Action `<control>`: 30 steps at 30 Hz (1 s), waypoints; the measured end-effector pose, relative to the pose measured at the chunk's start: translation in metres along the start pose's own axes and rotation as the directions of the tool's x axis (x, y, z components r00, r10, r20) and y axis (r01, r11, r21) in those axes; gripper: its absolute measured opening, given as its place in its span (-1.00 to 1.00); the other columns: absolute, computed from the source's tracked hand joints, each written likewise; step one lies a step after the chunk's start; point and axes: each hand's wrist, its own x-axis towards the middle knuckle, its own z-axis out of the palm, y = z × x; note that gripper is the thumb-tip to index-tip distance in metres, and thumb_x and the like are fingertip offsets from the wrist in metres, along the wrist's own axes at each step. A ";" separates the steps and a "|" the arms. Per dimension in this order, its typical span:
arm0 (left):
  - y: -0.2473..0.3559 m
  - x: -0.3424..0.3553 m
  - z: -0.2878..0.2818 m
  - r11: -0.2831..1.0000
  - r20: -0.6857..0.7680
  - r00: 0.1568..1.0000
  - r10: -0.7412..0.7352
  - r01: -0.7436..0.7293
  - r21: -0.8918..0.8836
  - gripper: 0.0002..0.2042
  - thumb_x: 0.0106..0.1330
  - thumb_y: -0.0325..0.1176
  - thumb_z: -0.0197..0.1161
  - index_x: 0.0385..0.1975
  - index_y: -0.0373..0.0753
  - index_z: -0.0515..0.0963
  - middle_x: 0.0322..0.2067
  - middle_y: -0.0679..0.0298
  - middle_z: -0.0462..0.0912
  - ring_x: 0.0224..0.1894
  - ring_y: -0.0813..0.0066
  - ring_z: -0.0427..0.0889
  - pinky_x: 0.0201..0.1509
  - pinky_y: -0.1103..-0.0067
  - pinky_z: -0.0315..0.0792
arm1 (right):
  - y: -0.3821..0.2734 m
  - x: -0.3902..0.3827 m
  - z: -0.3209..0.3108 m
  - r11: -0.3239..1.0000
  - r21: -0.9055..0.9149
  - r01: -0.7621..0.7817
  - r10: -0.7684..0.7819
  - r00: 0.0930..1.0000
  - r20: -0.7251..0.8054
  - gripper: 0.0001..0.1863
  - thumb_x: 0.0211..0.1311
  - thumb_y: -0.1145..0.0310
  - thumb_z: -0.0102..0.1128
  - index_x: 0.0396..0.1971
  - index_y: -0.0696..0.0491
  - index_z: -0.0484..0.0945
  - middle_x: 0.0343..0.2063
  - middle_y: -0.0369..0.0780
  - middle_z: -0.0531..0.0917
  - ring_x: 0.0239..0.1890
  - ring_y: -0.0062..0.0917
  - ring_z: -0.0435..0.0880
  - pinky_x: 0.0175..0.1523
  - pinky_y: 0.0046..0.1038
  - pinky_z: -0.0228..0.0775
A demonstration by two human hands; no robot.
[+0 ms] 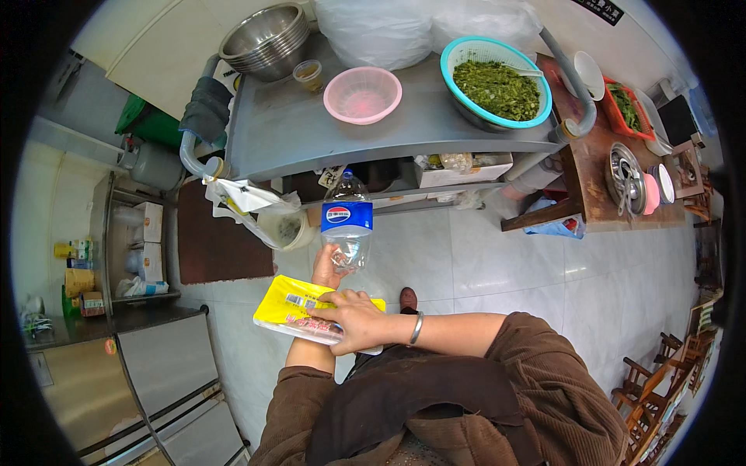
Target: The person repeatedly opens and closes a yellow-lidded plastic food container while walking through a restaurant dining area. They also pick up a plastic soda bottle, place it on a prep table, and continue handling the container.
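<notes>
My left hand [325, 269] grips the bottom of a clear plastic bottle [346, 222] with a blue label, its cap end pointing away from me toward the steel table [287, 128]. My right hand [356, 319] reaches across my body and rests on a flat yellow food packet [291, 305], pressing it against my left forearm. A metal bangle circles my right wrist. Both sleeves are brown, and a dark apron covers my front.
On the steel table stand stacked metal bowls [266, 39], a pink strainer [362, 94], a small cup [308, 74] and a teal colander of chopped greens [496, 84]. A wooden table [594, 179] with dishes is at right, a steel fridge cabinet [155, 365] at left, wooden chairs at lower right.
</notes>
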 end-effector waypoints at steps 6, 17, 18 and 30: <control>0.002 0.006 -0.012 0.981 0.057 0.996 -0.074 0.083 -0.177 -0.66 0.13 -0.02 0.18 -0.19 -0.05 0.43 -0.38 0.30 0.50 -0.24 0.36 0.51 -0.11 0.14 0.48 | 0.027 0.001 0.022 0.942 0.332 0.042 -0.004 0.994 -0.113 -0.13 -0.23 0.03 0.30 0.27 -0.16 0.37 0.21 -0.02 0.33 0.20 -0.05 0.32 0.25 -0.13 0.12; -0.011 0.000 0.011 0.826 0.104 0.992 -0.071 0.117 -0.551 -0.72 0.09 -0.08 0.21 -0.28 -0.07 0.46 -0.30 0.20 0.57 -0.17 0.21 0.55 0.09 -0.05 0.33 | 0.007 -0.019 0.048 0.999 0.021 0.033 -0.024 0.935 -0.354 -0.12 -0.27 0.09 0.33 0.26 -0.19 0.36 0.20 -0.03 0.31 0.22 -0.08 0.26 0.27 -0.11 0.07; -0.013 -0.003 0.010 0.855 0.106 0.992 -0.067 0.112 -0.507 -0.68 0.11 -0.06 0.20 -0.21 -0.06 0.44 -0.29 0.19 0.55 -0.16 0.19 0.54 0.09 -0.05 0.36 | 0.012 -0.019 0.051 0.996 0.078 0.043 -0.014 0.941 -0.339 -0.12 -0.26 0.10 0.33 0.26 -0.17 0.35 0.19 -0.02 0.33 0.21 -0.09 0.28 0.27 -0.13 0.09; -0.087 -0.074 -0.092 0.887 0.139 0.988 0.073 0.000 -0.462 -0.51 0.11 -0.07 0.22 0.04 -0.06 0.41 -0.11 0.25 0.50 -0.03 0.24 0.51 0.13 -0.07 0.30 | 0.096 -0.081 0.024 0.412 0.898 -0.154 0.470 0.880 -0.065 -0.21 0.12 0.16 0.17 0.34 0.13 0.16 0.04 -0.19 0.46 0.01 -0.49 0.44 0.06 -0.46 0.33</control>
